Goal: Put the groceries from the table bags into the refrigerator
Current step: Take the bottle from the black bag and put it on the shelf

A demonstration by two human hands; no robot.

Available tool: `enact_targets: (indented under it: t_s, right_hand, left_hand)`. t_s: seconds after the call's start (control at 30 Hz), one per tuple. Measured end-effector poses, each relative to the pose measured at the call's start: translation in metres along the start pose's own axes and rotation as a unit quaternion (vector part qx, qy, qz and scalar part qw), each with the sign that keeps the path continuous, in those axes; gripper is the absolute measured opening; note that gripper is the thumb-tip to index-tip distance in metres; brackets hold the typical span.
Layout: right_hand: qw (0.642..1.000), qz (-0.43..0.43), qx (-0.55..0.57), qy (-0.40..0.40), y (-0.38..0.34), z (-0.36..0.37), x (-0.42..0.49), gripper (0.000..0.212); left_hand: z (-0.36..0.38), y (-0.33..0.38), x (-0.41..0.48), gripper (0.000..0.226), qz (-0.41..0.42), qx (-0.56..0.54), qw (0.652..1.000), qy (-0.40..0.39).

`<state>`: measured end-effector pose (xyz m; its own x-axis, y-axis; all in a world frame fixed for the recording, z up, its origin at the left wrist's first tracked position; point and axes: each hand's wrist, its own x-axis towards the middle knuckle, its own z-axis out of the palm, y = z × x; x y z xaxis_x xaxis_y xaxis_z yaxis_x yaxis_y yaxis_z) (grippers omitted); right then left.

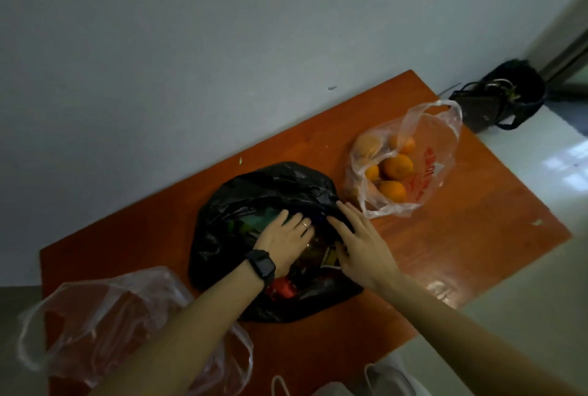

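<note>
A black plastic bag [254, 192] lies open on the orange-brown table [461, 236]. Both hands are inside its mouth. My left hand [283, 239], with a ring and a dark wristwatch, rests palm down on a brownish round item and green packaging in the bag. My right hand [359, 243] lies flat with fingers spread against the bag's right rim, holding nothing that I can see. A red item [281, 288] shows at the bag's near edge. To the right, a clear plastic bag [423, 153] holds several oranges [397, 167].
A crumpled clear bag [105, 325] lies at the table's near left corner. A dark bag [502, 93] sits on the floor by the wall beyond the table's far right corner. White bag handles [378, 376] show at the bottom edge.
</note>
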<state>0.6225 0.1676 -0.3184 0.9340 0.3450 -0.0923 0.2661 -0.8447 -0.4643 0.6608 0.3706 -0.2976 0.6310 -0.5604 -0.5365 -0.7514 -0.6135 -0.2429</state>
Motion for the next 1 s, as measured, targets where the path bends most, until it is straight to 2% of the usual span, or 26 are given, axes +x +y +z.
enact_targets:
  t_s: [0.13,0.2,0.27,0.33,0.43,0.63,0.7,0.83,1.0]
  right_hand:
    - [0.999,0.032,0.011,0.008,0.003,0.015,-0.037,0.065]
    - [0.997,0.068,0.005,-0.021,0.010,0.020,-0.046,0.074]
    - [0.991,0.097,0.015,-0.092,0.020,0.022,-0.045,0.079]
    - [0.982,0.104,0.033,-0.152,0.026,0.021,-0.039,0.081]
    - [0.973,0.121,0.055,-0.187,0.030,0.018,-0.028,0.085]
    - [0.971,0.142,0.052,-0.185,0.028,0.007,-0.021,0.080]
    - [0.974,0.141,0.054,-0.170,0.026,0.007,-0.022,0.077]
    - [0.980,0.132,0.047,-0.139,0.022,0.007,-0.021,0.074]
    - [0.985,0.125,0.057,-0.105,0.009,-0.001,-0.019,0.065]
  left_hand:
    - [0.003,0.007,0.017,0.108,0.023,0.008,1.000,-0.012]
    - [0.006,0.012,0.022,0.111,0.018,0.012,1.000,-0.019]
    - [0.007,0.018,0.024,0.099,0.014,0.009,1.000,-0.021]
    - [0.004,0.024,0.024,0.073,0.010,-0.006,1.000,-0.009]
    - [-0.003,0.031,0.020,0.055,0.016,0.004,1.000,0.000]
    - [0.000,0.024,-0.002,0.089,0.074,0.030,0.997,-0.003]
    - [-0.003,0.022,-0.010,0.091,0.077,0.020,0.997,0.011]
    - [-0.019,0.017,-0.023,0.093,0.048,-0.027,0.997,0.063]
    - [-0.044,0.007,-0.036,0.096,-0.026,-0.145,0.981,0.127]
